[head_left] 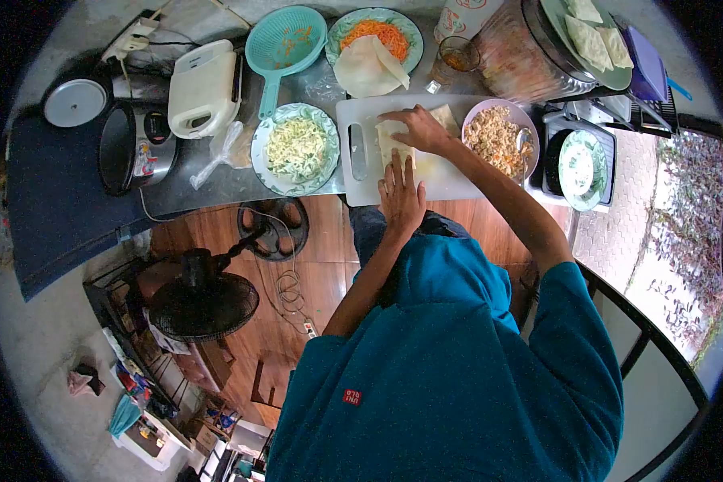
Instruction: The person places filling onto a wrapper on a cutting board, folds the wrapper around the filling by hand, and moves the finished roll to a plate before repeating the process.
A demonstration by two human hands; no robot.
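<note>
On the white cutting board [450, 190] lies a pale folded wrapper [389, 138]. My left hand [402, 197] rests on its lower end with fingers stretched out. From the right, my right hand [422, 129] reaches over the upper end, fingers apart, with the fingertips at the wrapper. Another pale wrapper piece [445, 119] lies at the board's upper right, partly behind my right wrist. Beside the board stands a pink bowl [535, 132] of chopped filling with a spoon [524, 141] in it. A plate of shredded cabbage [297, 149] is left of the board.
Behind the board are a plate of shredded carrot and round wrappers [371, 64], a glass [458, 56] and a green colander [286, 40]. A sandwich maker [202, 88] and a rice cooker [140, 145] stand left. A green-patterned plate [582, 169] is at right.
</note>
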